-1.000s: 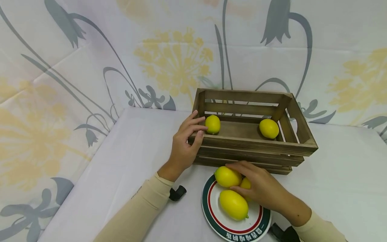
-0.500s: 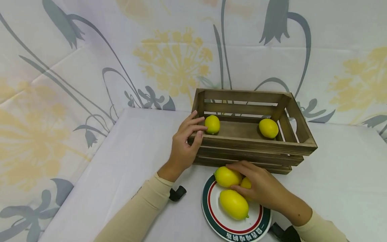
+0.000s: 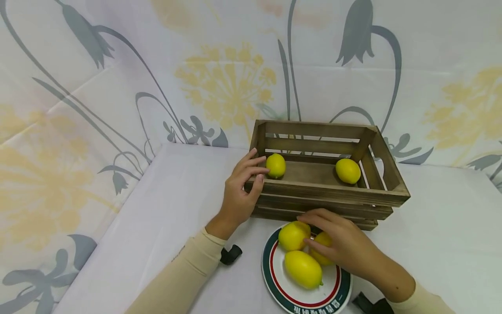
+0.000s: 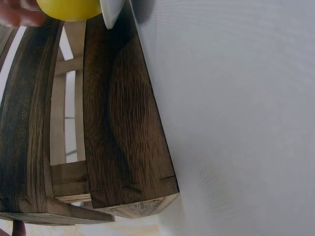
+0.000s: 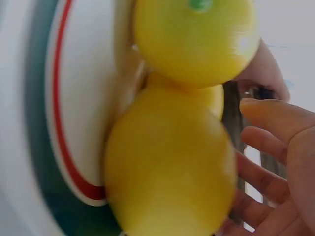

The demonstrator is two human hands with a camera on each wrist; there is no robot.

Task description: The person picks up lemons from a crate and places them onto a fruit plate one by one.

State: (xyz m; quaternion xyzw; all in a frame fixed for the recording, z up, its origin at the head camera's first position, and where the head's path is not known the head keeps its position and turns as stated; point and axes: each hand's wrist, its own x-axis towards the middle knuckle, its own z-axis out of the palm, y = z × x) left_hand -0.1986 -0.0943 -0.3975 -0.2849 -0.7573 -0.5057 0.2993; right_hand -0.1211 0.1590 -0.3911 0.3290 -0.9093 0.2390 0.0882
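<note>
right hand (image 3: 337, 242) slightly farther right, one plate lemon more exposed

a round white plate (image 3: 268, 261), with a dark green rim and red ring, lies nearest on the white-covered table (image 3: 184, 196); its far edge comes right up to the crate, contact unclear. cloth stretches along both sides. on the plate, three smooth yellow lemons cluster: the near lemon (image 3: 303, 269) is plump, green-tipped; the far lemon (image 3: 293, 236) and right lemon (image 3: 323, 238) sit under the right hand, whose fingers are loosely spread; touch is uncertain. beyond, the slatted brown wooden crate (image 3: 321, 192) shows coarse grain. the left hand (image 3: 240, 187), fingers relaxed, rests at its left end. inside are a left crate lemon (image 3: 276, 165) and a right crate lemon (image 3: 347, 170). behind hangs a flower-printed backdrop (image 3: 313, 87).
</note>
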